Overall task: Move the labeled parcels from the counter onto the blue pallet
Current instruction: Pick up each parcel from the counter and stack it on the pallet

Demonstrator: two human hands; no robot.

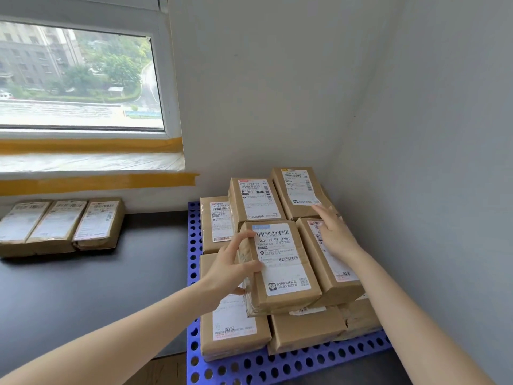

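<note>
A blue perforated pallet (194,273) lies in the room's corner, stacked with several brown labeled parcels in two layers. My left hand (231,269) grips the left edge of the front middle parcel (283,273) on the upper layer, thumb on its label. My right hand (337,234) lies flat with straight fingers on the parcel to the right (337,276), fingertips reaching the back right parcel (298,187). Three more labeled parcels (59,226) lie side by side on the dark counter (97,287) at the left, against the wall.
A window with yellow tape along its sill (91,145) is above the counter. White walls meet in a corner right behind the pallet stack. The pallet's front edge (277,365) shows bare perforated plastic.
</note>
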